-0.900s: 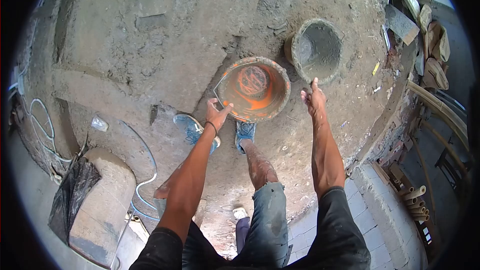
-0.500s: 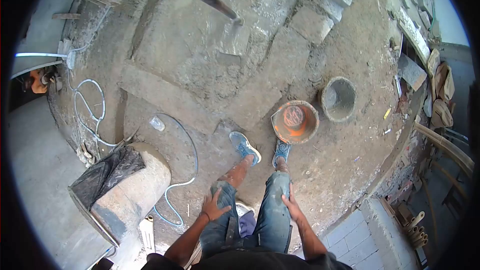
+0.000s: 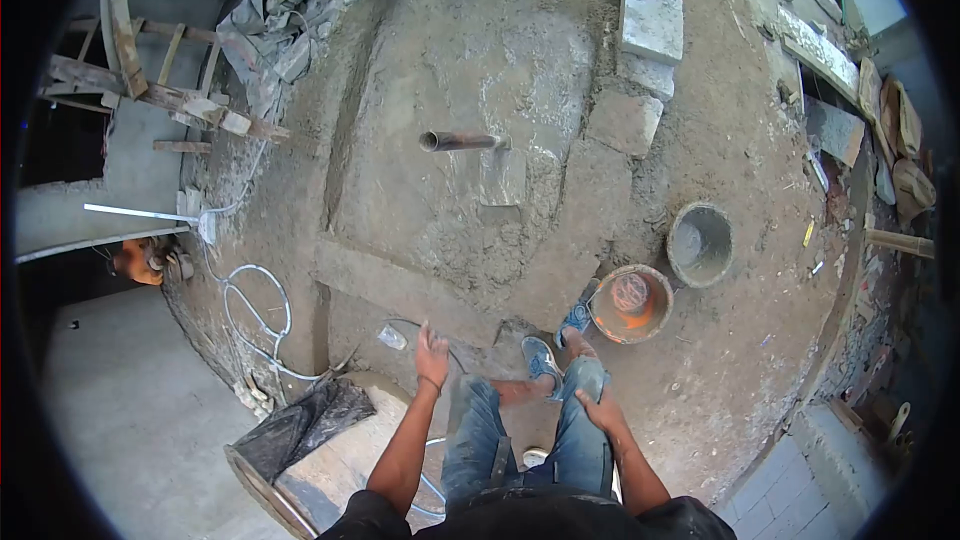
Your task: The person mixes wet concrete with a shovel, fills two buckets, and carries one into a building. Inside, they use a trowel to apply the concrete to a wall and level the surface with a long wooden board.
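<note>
Hose: laid in pale loops (image 3: 233,302) on the ground at the left.
Plastic packet: seen on the ground (image 3: 391,338), just beside the left hand in the view.
Left hand: raised (image 3: 432,352) ahead of the left knee, its fingers held open and loosely bent (fine detail is blurred).
Pipe: set farther forward (image 3: 462,141), its long axis run left to right across the view, the open end pointed left.
Right hand: laid (image 3: 600,410) on the right trouser leg (image 3: 586,445) at the knee, its fingers open against the cloth; the leg's long axis is pointed forward.
Orange-stained bucket: stood on the ground (image 3: 658,318) ahead and to the right of the right hand, just beside a shoe (image 3: 577,318), its round mouth turned up.
Grey bucket: placed just beyond it to the right (image 3: 722,250), mouth also turned up.
</note>
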`<state>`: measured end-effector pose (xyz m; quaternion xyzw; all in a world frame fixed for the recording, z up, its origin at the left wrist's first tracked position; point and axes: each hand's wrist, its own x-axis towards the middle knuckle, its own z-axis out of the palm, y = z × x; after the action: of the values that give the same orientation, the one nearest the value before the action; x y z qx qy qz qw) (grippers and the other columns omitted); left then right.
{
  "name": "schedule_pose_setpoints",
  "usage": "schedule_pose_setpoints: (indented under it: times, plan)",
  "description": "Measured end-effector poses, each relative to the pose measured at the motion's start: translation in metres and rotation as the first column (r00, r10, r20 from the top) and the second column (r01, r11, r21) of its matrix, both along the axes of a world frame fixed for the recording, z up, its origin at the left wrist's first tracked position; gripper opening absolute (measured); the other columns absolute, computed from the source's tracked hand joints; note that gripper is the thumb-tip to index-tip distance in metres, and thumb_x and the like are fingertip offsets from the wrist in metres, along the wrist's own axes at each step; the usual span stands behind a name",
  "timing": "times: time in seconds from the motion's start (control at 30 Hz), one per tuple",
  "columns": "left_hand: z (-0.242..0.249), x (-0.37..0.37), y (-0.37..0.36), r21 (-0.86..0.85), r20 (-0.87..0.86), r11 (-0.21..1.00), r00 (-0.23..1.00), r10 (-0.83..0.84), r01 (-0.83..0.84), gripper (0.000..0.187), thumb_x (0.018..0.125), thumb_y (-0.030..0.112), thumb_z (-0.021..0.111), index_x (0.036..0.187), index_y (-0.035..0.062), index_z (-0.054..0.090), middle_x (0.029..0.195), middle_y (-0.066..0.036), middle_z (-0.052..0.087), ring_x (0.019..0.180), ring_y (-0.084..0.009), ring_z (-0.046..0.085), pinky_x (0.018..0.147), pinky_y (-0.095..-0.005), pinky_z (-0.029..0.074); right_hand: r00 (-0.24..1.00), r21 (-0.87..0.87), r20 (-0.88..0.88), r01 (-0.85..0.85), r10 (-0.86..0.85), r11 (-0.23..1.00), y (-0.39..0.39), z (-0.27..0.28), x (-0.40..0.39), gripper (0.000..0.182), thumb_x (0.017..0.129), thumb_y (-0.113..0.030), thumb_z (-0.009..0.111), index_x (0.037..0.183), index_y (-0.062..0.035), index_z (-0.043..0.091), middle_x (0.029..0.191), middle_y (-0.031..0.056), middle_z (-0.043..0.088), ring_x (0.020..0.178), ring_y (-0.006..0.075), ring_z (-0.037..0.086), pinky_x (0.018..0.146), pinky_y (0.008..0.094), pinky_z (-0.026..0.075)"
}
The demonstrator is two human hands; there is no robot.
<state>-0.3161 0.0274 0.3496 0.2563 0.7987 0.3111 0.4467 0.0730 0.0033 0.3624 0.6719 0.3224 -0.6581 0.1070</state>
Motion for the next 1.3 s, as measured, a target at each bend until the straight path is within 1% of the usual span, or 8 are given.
schedule_pose_setpoints:
  times: [0.33, 0.43, 0.5, 0.7, 0.8, 0.9, 1.1, 1.3]
  plan:
    - [0.069, -0.010, 0.400, 0.193, -0.646, 0.883, 0.733, -0.213, 0.427, 0.065, 0.083, 0.041, 0.057, 0.129, -0.0028, 0.041, 0.127, -0.025, 0.046, 0.123, -0.0331, 0.041, 0.105, -0.0394, 0.027, 0.987, 0.016, 0.133, -0.088, 0.085, 0.996, -0.002, -0.017, -0.017, 0.079, 0.085, -0.059, 0.039, 0.129, 0.0061, 0.034, 0.111, 0.0330, 0.053, 0.105, 0.0452, 0.051, 0.091, 0.0468, 0.039]
    - [0.041, -0.028, 0.450, -0.106, -0.613, 0.874, 0.660, -0.433, 0.475, 0.057, 0.083, 0.037, 0.054, 0.117, -0.0090, 0.049, 0.111, -0.028, 0.056, 0.103, -0.0384, 0.056, 0.091, -0.0417, 0.042, 0.971, 0.072, 0.223, -0.100, 0.082, 0.992, 0.004, -0.031, -0.028, 0.067, 0.087, -0.055, 0.038, 0.118, 0.0036, 0.046, 0.101, 0.0309, 0.057, 0.097, 0.0455, 0.055, 0.085, 0.0484, 0.042]
    - [0.006, -0.043, 0.464, -0.392, -0.188, 0.823, 0.840, -0.509, 0.411, 0.048, 0.083, 0.033, 0.051, 0.108, -0.0089, 0.054, 0.094, -0.029, 0.061, 0.071, -0.0364, 0.065, 0.066, -0.0412, 0.052, 0.956, 0.110, 0.288, -0.094, 0.058, 0.989, 0.014, -0.037, -0.038, 0.062, 0.088, -0.053, 0.038, 0.111, 0.0022, 0.053, 0.096, 0.0296, 0.059, 0.093, 0.0454, 0.056, 0.083, 0.0489, 0.043]
    - [0.045, -0.006, 0.351, -0.252, 0.209, 0.870, 0.902, -0.378, 0.423, 0.037, 0.088, 0.020, 0.050, 0.114, -0.0052, 0.046, 0.077, -0.010, 0.053, 0.050, -0.0175, 0.060, 0.036, -0.0276, 0.051, 0.905, 0.368, 0.131, 0.336, -0.406, 0.867, 0.157, -0.080, -0.148, 0.050, 0.084, -0.048, 0.054, 0.088, 0.0009, 0.063, 0.077, 0.0157, 0.064, 0.074, 0.0258, 0.060, 0.069, 0.0342, 0.045]
    - [0.043, -0.012, 0.265, -0.347, 0.566, 0.908, 0.825, 0.005, 0.233, 0.041, 0.081, 0.013, 0.061, 0.116, 0.0013, 0.043, 0.084, -0.005, 0.055, 0.058, -0.0155, 0.061, 0.042, -0.0259, 0.053, 0.631, -0.124, -0.304, 0.717, -0.714, 0.686, 0.259, -0.094, -0.228, 0.069, 0.081, -0.060, 0.053, 0.119, -0.0024, 0.050, 0.110, 0.0163, 0.055, 0.094, 0.0183, 0.054, 0.074, 0.0319, 0.047]
    - [0.002, -0.024, 0.184, -0.550, 0.715, 0.804, 0.626, 0.312, 0.227, 0.047, 0.066, 0.003, 0.071, 0.106, 0.0070, 0.047, 0.073, -0.004, 0.057, 0.059, -0.0168, 0.061, 0.047, -0.0335, 0.053, 0.687, -0.161, -0.362, 0.619, -0.630, 0.768, 0.318, -0.157, -0.305, 0.063, 0.077, -0.050, 0.065, 0.111, 0.0011, 0.052, 0.093, 0.0147, 0.058, 0.076, 0.0186, 0.058, 0.063, 0.0338, 0.050]
    - [-0.056, 0.030, 0.074, -0.467, 0.425, 0.879, 0.896, 0.132, 0.092, 0.029, 0.065, 0.000, 0.068, 0.089, 0.0002, 0.052, 0.064, -0.012, 0.058, 0.042, -0.0194, 0.056, 0.036, -0.0321, 0.045, 0.971, 0.221, 0.167, 0.135, -0.173, 0.966, 0.305, -0.199, -0.339, 0.027, 0.068, -0.019, 0.067, 0.081, 0.0040, 0.062, 0.076, 0.0151, 0.064, 0.069, 0.0249, 0.063, 0.059, 0.0363, 0.048]
    - [-0.115, -0.011, 0.097, -0.164, 0.283, 0.891, 0.885, -0.369, 0.424, 0.046, 0.058, 0.013, 0.075, 0.099, 0.0032, 0.055, 0.082, -0.006, 0.061, 0.084, -0.0205, 0.060, 0.077, -0.0334, 0.047, 0.923, 0.479, 0.166, 0.232, -0.347, 0.847, 0.352, -0.209, -0.318, 0.041, 0.067, -0.024, 0.066, 0.097, 0.0034, 0.059, 0.087, 0.0221, 0.064, 0.083, 0.0338, 0.063, 0.073, 0.0402, 0.048]
